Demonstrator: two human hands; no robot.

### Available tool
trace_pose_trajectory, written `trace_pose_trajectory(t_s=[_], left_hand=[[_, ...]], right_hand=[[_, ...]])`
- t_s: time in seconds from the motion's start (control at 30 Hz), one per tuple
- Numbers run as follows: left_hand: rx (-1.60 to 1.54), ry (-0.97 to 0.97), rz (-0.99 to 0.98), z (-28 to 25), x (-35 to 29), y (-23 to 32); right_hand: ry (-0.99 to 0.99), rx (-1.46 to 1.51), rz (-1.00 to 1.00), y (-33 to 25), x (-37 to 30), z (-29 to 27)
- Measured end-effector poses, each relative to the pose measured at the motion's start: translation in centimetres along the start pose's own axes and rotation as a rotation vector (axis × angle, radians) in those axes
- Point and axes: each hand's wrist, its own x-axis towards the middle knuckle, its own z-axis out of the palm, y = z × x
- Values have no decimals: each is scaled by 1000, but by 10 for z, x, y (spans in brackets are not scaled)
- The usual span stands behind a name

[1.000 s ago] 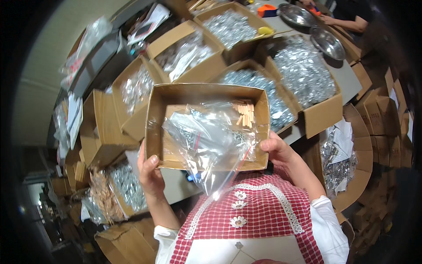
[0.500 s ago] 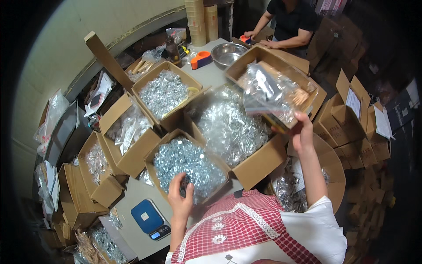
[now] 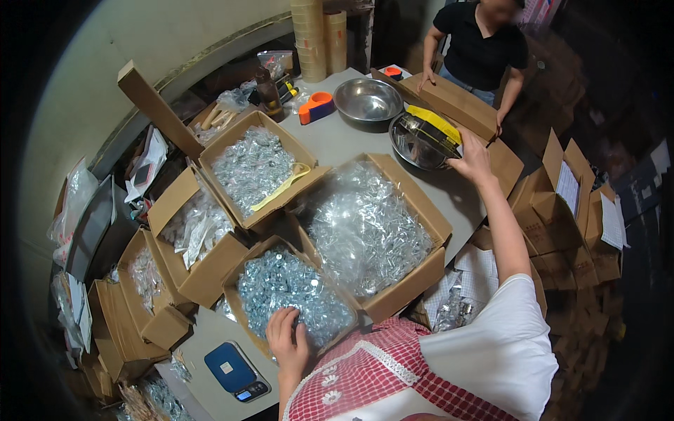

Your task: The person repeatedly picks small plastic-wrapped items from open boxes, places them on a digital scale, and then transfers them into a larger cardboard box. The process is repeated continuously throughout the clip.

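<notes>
My left hand point(image 3: 284, 340) lies flat on the small bagged metal parts in the nearest open cardboard box point(image 3: 242, 281), fingers loosely apart and holding nothing. My right hand point(image 3: 472, 158) is stretched far forward to the rim of a steel bowl point(image 3: 414, 144), which has a yellow strip point(image 3: 435, 123) across its top. The fingertips touch the bowl's right edge just below the strip. Whether they grip it is unclear.
A large box of clear bags point(image 3: 421, 203) sits between my arms. More open boxes point(image 3: 256, 168) stand left. Beyond are a second steel bowl point(image 3: 367, 99), an orange tape dispenser point(image 3: 316, 107), tape rolls point(image 3: 312, 35), a co-worker's hands on a flat carton point(image 3: 456, 105). Blue scale point(image 3: 235, 368) near left.
A second ago both hands held up a cardboard box with a plastic bag. The left hand has dropped onto the near box; the right hand, without the box, reached the bowl.
</notes>
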Motion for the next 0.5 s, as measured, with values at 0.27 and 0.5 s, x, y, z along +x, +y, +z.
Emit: trace_pose_trajectory(t_s=[0.27,0.5], left_hand=[[-49,20,-14,1,3,1],[-232,41,43,-7,3,-4]], right_hand=[[329,111,177,4,-21,-39],[631,1071,406,-87,-75,-62]])
